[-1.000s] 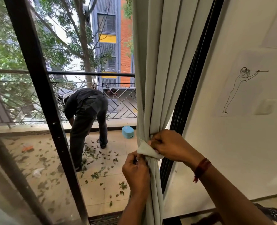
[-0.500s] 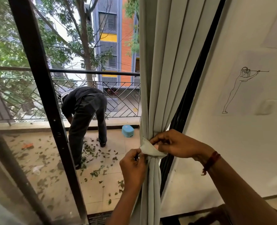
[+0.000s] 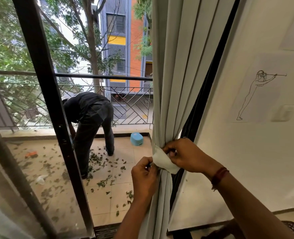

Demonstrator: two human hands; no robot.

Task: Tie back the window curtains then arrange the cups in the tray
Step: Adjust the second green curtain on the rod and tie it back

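The curtain (image 3: pixel 177 83) hangs right of centre, gathered into a narrow bunch at lower centre where my hands meet. It is soft, light cloth in loose folds, so it will slump and spread unless the bunch is cinched tight at its waist. A pale cloth tie (image 3: pixel 165 162) wraps that waist; it looks limp and thin, best held by its ends. My left hand (image 3: pixel 143 176), fingers curled, pinches the tie's left end against the folds. My right hand (image 3: pixel 185 156), fingers also curled, pinches the upper flap from the right. I judge the ends need pulling snug before fastening, or the folds may slip out. The wall (image 3: pixel 246 169) crowds my right arm, and the dark window frame (image 3: pixel 44 100) stands well to the left. Through the glass a person (image 3: pixel 92 121) bends over scattered leaves. No cups or tray show here.
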